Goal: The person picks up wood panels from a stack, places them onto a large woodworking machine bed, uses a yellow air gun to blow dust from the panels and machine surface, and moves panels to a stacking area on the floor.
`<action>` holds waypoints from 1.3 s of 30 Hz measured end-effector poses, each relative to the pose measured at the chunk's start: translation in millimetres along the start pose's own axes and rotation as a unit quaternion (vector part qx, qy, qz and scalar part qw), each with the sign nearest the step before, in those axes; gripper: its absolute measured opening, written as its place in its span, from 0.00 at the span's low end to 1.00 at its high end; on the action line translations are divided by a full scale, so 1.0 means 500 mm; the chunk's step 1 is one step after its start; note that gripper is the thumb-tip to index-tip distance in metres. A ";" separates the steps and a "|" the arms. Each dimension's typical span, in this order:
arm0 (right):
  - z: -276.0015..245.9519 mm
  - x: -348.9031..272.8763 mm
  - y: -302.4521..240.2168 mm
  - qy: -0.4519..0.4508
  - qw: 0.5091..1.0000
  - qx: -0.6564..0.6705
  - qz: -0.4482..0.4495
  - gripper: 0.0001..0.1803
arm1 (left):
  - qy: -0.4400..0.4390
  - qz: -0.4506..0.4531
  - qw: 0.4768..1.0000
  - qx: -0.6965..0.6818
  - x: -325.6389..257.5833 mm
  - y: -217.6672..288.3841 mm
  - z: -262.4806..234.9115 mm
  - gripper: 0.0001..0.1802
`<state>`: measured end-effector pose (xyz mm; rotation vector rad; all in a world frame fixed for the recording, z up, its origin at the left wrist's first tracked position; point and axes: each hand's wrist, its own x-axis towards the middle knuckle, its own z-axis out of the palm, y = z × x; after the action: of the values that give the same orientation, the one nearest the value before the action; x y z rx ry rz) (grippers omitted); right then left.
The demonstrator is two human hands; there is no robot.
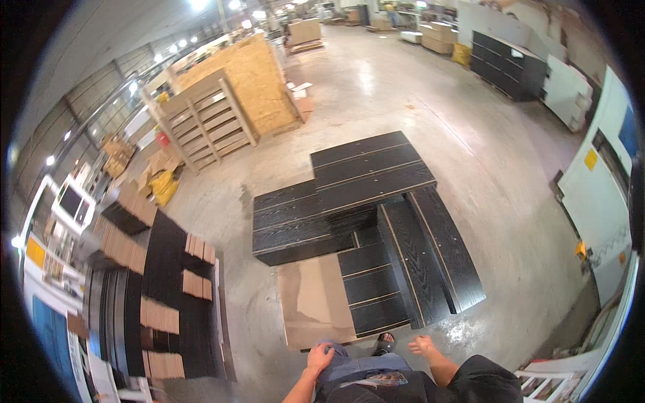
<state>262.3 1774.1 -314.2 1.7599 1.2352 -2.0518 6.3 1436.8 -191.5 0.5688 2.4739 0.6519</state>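
My left hand [320,356] lies on my jeans at the thigh, fingers loosely bent over the cloth, with no object visible in it. Out to the right, my right hand [422,345] hangs in the air with its fingers slightly apart and nothing seen in them. Just ahead stands a low stack of black wood-grain panels [366,161] with light lines along their edges. Two long black panels [447,248] lie on its right side, close to my right hand. Below them a brown cardboard sheet [312,299] shows, nearest my left hand.
Stacks of black and brown-edged boards [161,316] stand at the left. A wooden pallet [208,121] leans against a chipboard sheet [245,84] farther back. White machinery [605,201] is on the right, and a black panel stack [507,64] stands at the far right.
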 end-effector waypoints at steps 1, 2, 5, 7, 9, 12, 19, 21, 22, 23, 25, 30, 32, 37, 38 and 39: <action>0.020 -0.009 0.006 -0.007 1.000 -0.008 -0.018 0.21 | -0.025 -0.006 1.000 0.011 -0.030 -0.061 0.015 0.22; 0.046 -0.017 0.007 -0.019 0.999 -0.019 -0.038 0.21 | -0.050 -0.048 0.997 -0.026 -0.067 -0.121 0.026 0.23; 0.093 -0.057 0.018 -0.053 0.994 -0.076 -0.066 0.21 | -0.141 -0.174 0.964 -0.144 -0.177 -0.283 0.071 0.28; 0.115 -0.072 0.026 -0.052 0.989 -0.130 -0.056 0.21 | -0.114 -0.195 0.962 -0.150 -0.244 -0.361 0.095 0.28; 0.164 -0.071 0.055 -0.068 0.977 -0.198 -0.048 0.22 | -0.097 -0.235 0.935 -0.246 -0.329 -0.452 0.108 0.26; 0.248 -0.072 0.080 -0.091 0.936 -0.336 -0.050 0.31 | 0.076 -0.234 0.910 -0.334 -0.468 -0.571 0.133 0.23; 0.693 -0.112 0.185 -0.208 0.869 -0.384 -0.234 0.24 | 0.180 -0.390 0.765 -0.480 -0.801 -0.784 0.086 0.13; 0.860 -0.229 0.233 -0.278 0.850 -0.427 -0.131 0.21 | 0.247 -0.416 0.677 -0.554 -0.913 -0.810 0.047 0.14; 0.938 -0.287 0.254 -0.310 0.851 -0.407 -0.120 0.20 | 0.288 -0.438 0.618 -0.586 -0.937 -0.816 0.017 0.15; 1.002 -0.326 0.268 -0.339 0.819 -0.448 -0.119 0.20 | 0.319 -0.427 0.604 -0.593 -0.955 -0.838 -0.013 0.16; 1.114 -0.381 0.316 -0.393 0.747 -0.523 -0.117 0.20 | 0.379 -0.401 0.577 -0.602 -0.994 -0.885 -0.057 0.18; 1.349 -0.322 0.439 -0.399 0.579 -0.710 -0.030 0.17 | 0.457 -0.371 0.535 -0.606 -1.054 -0.982 -0.156 0.22; 1.440 -0.266 0.458 -0.373 0.584 -0.718 -0.062 0.13 | 0.447 -0.341 0.543 -0.624 -1.073 -1.038 -0.134 0.23; 1.662 -0.335 0.676 -0.304 0.699 -0.647 -0.011 0.12 | 0.456 -0.400 0.512 -0.608 -1.277 -1.137 -0.087 0.21; 1.753 -0.394 0.713 -0.294 0.699 -0.651 -0.024 0.13 | 0.467 -0.399 0.531 -0.583 -1.315 -1.183 -0.123 0.21; 1.806 -0.461 0.766 -0.336 0.630 -0.696 -0.082 0.18 | 0.496 -0.397 0.467 -0.614 -1.371 -1.203 -0.144 0.16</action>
<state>-108.9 837.4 -326.3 0.1131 1.7999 -0.8292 343.7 586.8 -213.2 -1.8304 1.6536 2.2789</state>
